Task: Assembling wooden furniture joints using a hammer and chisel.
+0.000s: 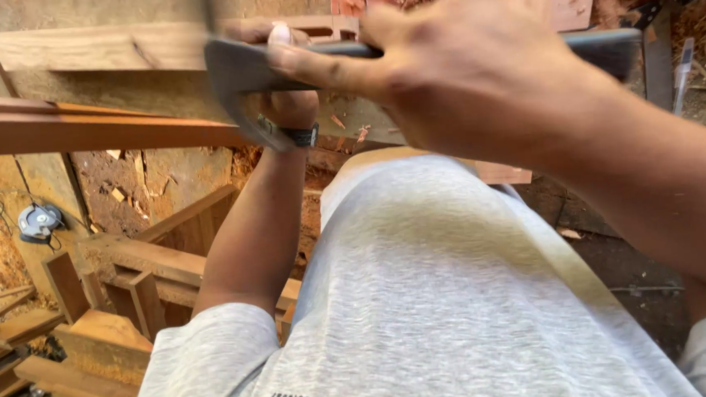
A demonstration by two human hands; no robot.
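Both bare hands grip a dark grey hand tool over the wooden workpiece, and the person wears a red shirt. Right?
Not quite. The head view shows a light grey shirt, not red. Both the left hand and right hand do grip the dark grey hand tool over the wooden workpiece.

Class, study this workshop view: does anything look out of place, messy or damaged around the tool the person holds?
Wood chips lie scattered on the workbench just below the dark tool, which the left hand and right hand grip. Offcuts lie piled unevenly at lower left. Nothing looks broken.

Dark matt hand plane, rough reddish wooden beam — heathered grey cloth shirt
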